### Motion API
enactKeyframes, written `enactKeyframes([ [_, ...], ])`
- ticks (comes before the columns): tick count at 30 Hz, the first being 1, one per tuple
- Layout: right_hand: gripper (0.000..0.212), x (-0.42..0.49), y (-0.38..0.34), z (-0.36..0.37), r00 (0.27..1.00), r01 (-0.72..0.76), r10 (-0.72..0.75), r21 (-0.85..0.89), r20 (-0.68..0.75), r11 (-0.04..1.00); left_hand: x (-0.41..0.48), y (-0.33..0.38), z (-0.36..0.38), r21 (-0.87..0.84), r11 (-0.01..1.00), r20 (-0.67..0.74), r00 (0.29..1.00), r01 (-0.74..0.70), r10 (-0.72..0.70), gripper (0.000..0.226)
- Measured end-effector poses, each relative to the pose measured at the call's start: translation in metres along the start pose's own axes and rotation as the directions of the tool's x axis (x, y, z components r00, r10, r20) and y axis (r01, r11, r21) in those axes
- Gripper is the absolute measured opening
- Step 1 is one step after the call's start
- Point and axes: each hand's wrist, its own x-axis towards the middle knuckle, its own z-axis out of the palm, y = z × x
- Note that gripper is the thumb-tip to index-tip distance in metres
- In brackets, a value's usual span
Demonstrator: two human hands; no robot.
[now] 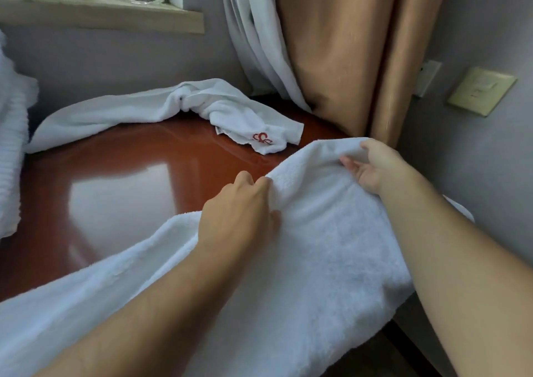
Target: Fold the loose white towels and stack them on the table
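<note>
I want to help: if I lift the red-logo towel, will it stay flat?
Probably not: the logo towel lies in bunched folds, so it likely droops. It looks thin, probably light. It may slide on the glossy table.

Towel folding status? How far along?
Done: no folded stack shows on the table. In hand: left hand and right hand grip the far edge of the big white towel, not yet folded. Left: that fold, the crumpled logo towel at the back, then stacking.
</note>
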Motion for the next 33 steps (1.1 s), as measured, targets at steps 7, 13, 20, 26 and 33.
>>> enactKeyframes([
  [7, 0.011, 0.016, 0.008, 0.006, 0.97, 0.242, -0.239, -0.35, 0.053, 0.905, 0.0, -0.008, 0.003, 0.079, 0.997, -0.159, 0.987, -0.019, 0.031, 0.02],
  [13, 0.025, 0.011, 0.004, -0.012, 0.971, 0.228, -0.237, 0.18, 0.032, 0.957, 0.0, -0.013, 0.001, 0.107, 0.993, -0.092, 0.994, -0.043, 0.053, 0.038],
  [20, 0.017, 0.019, -0.013, -0.045, 0.956, 0.226, -0.199, 0.111, -0.218, 0.968, -0.011, 0.006, -0.011, 0.046, 0.989, -0.117, 0.982, -0.143, 0.147, 0.023],
  [26, 0.019, 0.017, -0.005, -0.049, 0.887, 0.293, -0.395, -0.37, -0.24, 0.882, -0.022, 0.019, -0.014, -0.043, 0.97, -0.143, 0.963, -0.238, 0.23, 0.027],
  [33, 0.033, 0.017, -0.008, -0.072, 0.746, 0.232, -0.526, -0.58, -0.409, 0.781, -0.038, 0.031, -0.011, -0.029, 0.939, -0.048, 0.939, -0.343, 0.342, 0.032],
])
